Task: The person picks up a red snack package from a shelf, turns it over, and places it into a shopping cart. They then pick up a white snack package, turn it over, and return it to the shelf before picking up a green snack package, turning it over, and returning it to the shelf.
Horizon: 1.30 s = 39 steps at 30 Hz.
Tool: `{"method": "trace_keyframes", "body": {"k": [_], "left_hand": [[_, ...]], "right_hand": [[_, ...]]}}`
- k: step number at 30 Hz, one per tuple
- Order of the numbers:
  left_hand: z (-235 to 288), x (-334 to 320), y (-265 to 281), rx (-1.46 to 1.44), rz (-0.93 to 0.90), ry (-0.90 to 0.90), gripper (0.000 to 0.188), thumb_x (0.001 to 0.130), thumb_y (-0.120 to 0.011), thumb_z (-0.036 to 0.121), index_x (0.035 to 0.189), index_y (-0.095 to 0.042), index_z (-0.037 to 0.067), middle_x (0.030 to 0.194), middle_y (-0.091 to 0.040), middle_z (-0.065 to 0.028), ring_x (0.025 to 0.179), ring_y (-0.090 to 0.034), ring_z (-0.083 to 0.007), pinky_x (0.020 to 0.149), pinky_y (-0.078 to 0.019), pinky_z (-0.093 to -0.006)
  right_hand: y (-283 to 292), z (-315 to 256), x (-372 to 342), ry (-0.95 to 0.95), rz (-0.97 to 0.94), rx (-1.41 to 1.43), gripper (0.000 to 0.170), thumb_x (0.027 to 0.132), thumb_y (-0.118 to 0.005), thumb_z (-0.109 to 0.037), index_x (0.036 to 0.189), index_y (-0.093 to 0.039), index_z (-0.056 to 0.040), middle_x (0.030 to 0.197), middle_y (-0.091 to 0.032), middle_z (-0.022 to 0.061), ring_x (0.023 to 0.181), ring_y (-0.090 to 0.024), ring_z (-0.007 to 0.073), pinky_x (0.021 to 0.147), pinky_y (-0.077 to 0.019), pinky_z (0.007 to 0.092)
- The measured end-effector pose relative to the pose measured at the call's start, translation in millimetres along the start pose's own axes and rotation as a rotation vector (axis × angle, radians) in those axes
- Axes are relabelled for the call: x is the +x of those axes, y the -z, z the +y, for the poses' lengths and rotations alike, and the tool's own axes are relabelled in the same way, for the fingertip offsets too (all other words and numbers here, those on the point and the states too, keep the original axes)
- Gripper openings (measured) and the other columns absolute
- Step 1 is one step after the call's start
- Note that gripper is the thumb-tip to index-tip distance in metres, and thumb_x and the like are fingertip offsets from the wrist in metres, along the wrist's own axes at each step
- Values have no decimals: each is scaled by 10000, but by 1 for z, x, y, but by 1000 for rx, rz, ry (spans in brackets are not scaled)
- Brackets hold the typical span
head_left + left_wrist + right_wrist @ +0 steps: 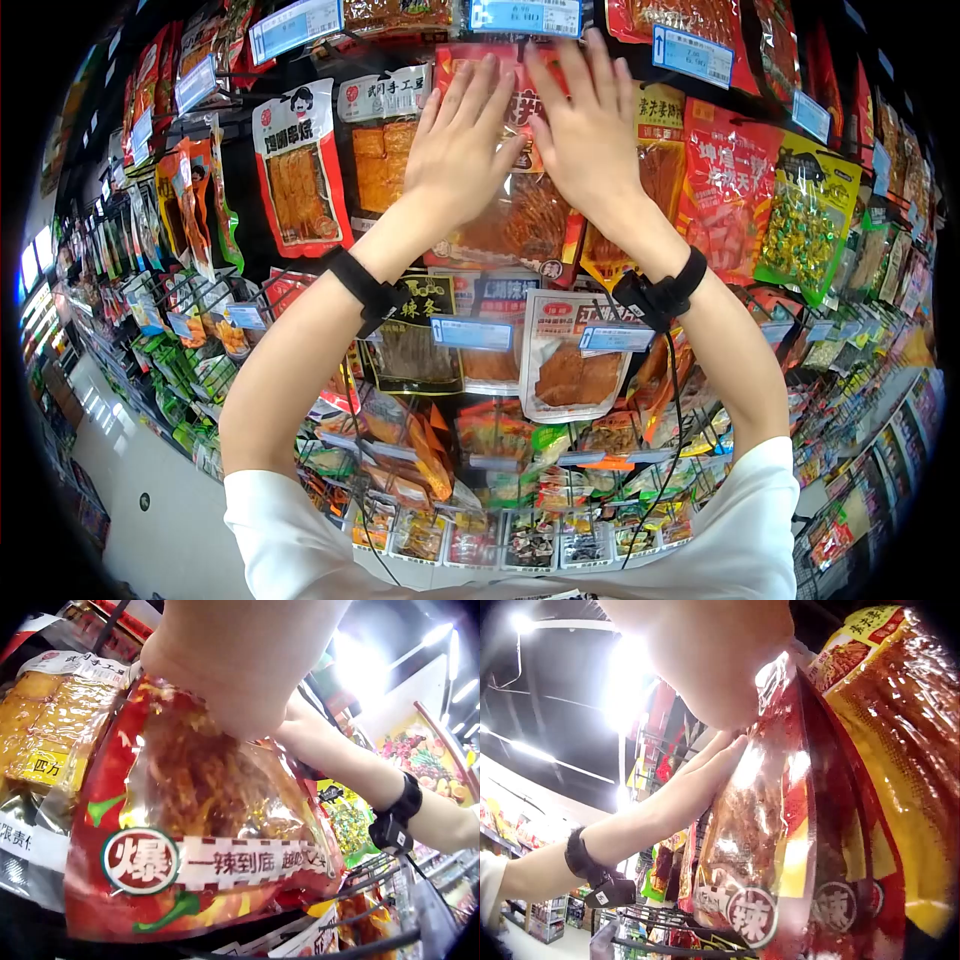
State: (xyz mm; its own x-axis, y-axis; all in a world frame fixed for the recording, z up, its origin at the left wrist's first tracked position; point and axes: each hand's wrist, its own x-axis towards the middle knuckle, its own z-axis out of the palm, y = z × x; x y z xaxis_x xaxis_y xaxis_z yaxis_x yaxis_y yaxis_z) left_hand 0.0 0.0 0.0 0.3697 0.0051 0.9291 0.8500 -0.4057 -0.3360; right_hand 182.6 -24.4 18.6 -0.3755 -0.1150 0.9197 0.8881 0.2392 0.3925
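Note:
A red snack bag (510, 225) with a clear window over brown strips hangs at the middle of the rack in the head view. My left hand (460, 150) lies over its upper left part, fingers straight and pointing up. On the upper right part lies my right hand (590, 130), its fingers also stretched and slightly blurred. Both palms face the bag and hide much of its top. Chilli pictures mark the lower edge of the bag (202, 795) in the left wrist view. From the right wrist, matching bags (832, 847) show stacked close behind the front one.
A white-and-red pack (300, 170) and a pack of tofu squares (383, 160) hang to the left. Yellow (660, 160), red (725, 190) and green (810, 215) packs hang to the right. Metal hooks (375, 945) with price tags (472, 333) stick out below.

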Motion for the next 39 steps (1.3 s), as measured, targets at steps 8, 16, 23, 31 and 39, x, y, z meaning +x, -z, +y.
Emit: {"method": "trace_keyframes", "body": {"k": [8, 16, 23, 31, 39], "left_hand": [[-6, -3, -2, -65, -145, -33, 658, 996, -572, 401, 1558, -395, 109, 1669, -267, -154, 1539, -249, -356, 1228, -247, -526], [-9, -19, 25, -152, -536, -39, 650, 1042, -503, 460, 1603, -330, 181, 1687, -202, -186, 1563, -177, -371, 1258, -192, -498], [-9, -43, 51, -345, -531, -158, 492, 989, -620, 302, 1432, -550, 101, 1582, -390, -203, 1458, -374, -391, 1198, -336, -463], [43, -97, 155, -794, -575, -175, 369, 933, -679, 235, 1238, -647, 29, 1275, -626, -183, 1173, -608, -371, 998, -504, -464], [120, -191, 207, -1701, -692, -163, 427, 957, -699, 220, 1333, -637, 29, 1317, -645, -136, 1182, -629, -331, 1002, -505, -433]], "right_hand": [[-23, 11, -7, 92, -91, -35, 538, 994, -573, -203, 1506, -472, -74, 1600, -390, 158, 1497, -323, 377, 1235, -229, 521], [-16, 3, -20, 108, -223, -27, 453, 982, -578, -176, 1420, -564, -66, 1547, -463, 178, 1439, -422, 373, 1168, -368, 515], [24, -23, -35, 45, -472, 122, 465, 943, -596, -218, 1391, -577, -95, 1526, -494, 177, 1424, -460, 377, 1153, -400, 511], [137, -76, -76, -73, -507, 522, 285, 949, -625, -113, 1216, -669, -21, 1267, -663, 175, 1217, -610, 347, 1036, -481, 445], [291, -124, -165, -465, -739, 1128, 297, 931, -671, -137, 1194, -709, -5, 1112, -732, 167, 1006, -708, 347, 892, -551, 433]]}}
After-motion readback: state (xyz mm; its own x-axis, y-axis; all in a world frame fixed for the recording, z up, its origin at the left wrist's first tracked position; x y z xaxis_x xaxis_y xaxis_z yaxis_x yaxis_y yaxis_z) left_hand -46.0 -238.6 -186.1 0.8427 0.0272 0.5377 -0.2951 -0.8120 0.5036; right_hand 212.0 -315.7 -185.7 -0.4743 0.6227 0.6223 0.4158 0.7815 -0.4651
